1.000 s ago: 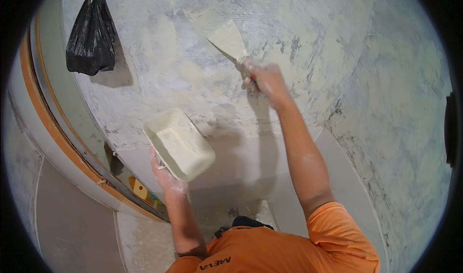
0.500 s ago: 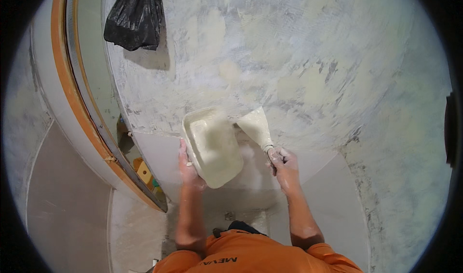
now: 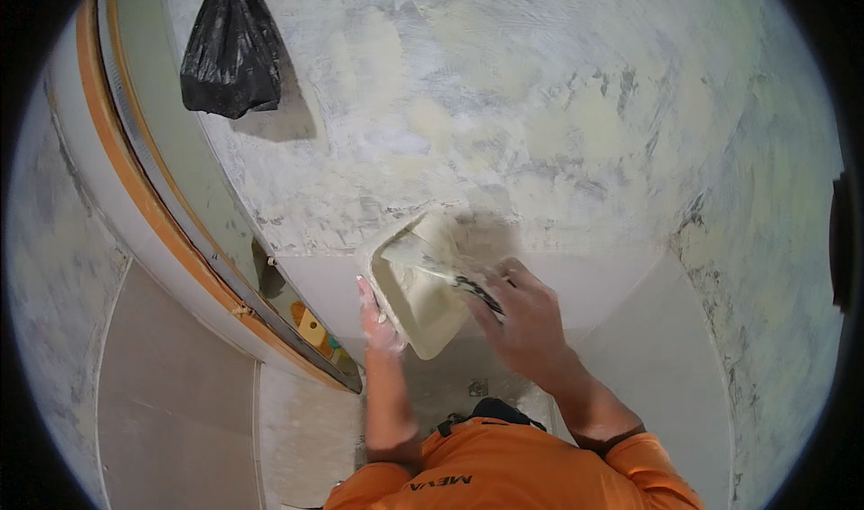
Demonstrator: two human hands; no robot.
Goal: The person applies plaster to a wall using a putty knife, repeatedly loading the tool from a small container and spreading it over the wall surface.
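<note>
My left hand [image 3: 380, 324] grips the left side of a cream-coloured rectangular tub [image 3: 434, 337], whose open top is tilted toward me. Pale wet filler coats its inside. In my right hand [image 3: 522, 316] is a putty knife [image 3: 419, 254], held by its dark handle. Its wide blade, smeared with filler, reaches over the tub's rim into the far part of the tub. White residue covers the fingers of my left hand.
Ahead stands a patchy skim-coated wall [image 3: 504, 132] with smooth pale panels below. A black plastic bag [image 3: 232, 55] hangs on it at upper left. An orange-edged door frame [image 3: 171, 231] runs down the left, with a yellow object [image 3: 311, 328] beyond it.
The putty knife has swung left from beside the tub to inside it, with my right hand turning over. The tub has shifted slightly right in view and tilted.
</note>
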